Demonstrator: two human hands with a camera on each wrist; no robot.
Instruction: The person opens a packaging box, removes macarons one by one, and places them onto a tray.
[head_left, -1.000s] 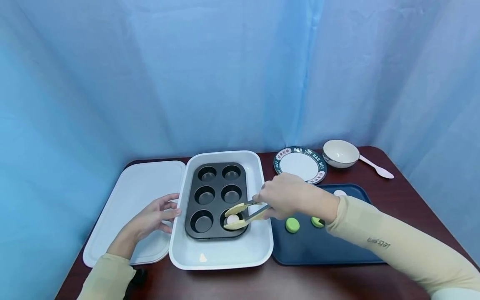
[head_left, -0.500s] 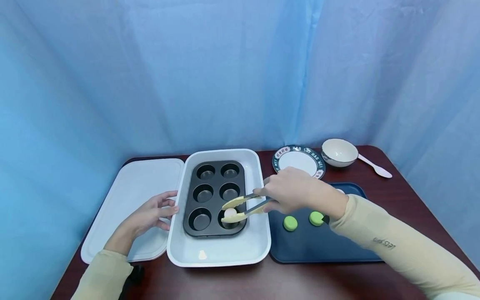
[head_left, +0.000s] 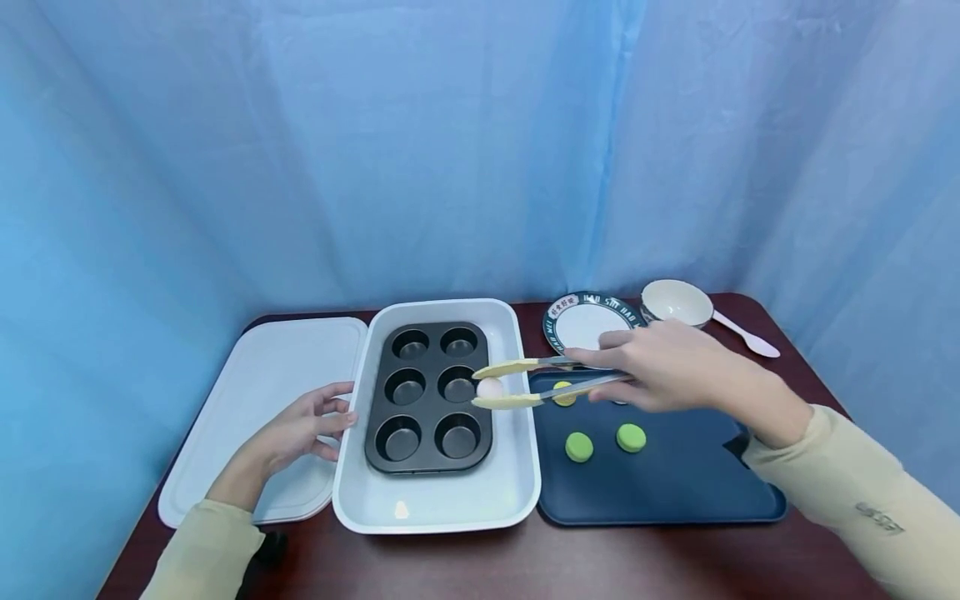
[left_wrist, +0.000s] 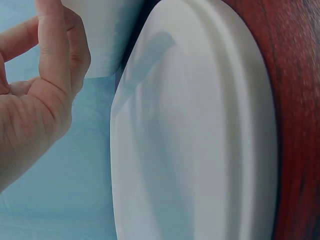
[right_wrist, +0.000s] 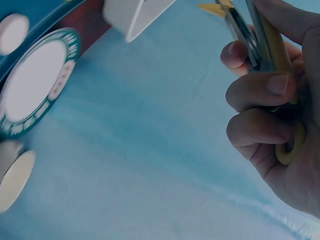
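My right hand (head_left: 667,367) grips a pair of yellow-tipped metal tongs (head_left: 577,387), and its fingers curl round their handle in the right wrist view. Between the tong tips is a pale, round macaron-like piece (head_left: 491,388), over the right side of the dark muffin tin (head_left: 429,421). That tin sits in a white rectangular basin (head_left: 435,504). At the basin's left rim my left hand (head_left: 303,429) has loosely bent fingers that touch or nearly touch it. In the left wrist view the left hand (left_wrist: 50,75) holds nothing.
A blue tray (head_left: 660,492) with green macarons (head_left: 579,447) and a yellow macaron (head_left: 564,393) lies right of the basin. Behind it are a rimmed plate (head_left: 588,325), a bowl (head_left: 675,302) and a spoon (head_left: 753,340). A white board (head_left: 255,400) lies left.
The tongs have lifted the pale piece out of the tin's front right cup and moved back and to the right. My left hand stays by the basin rim.
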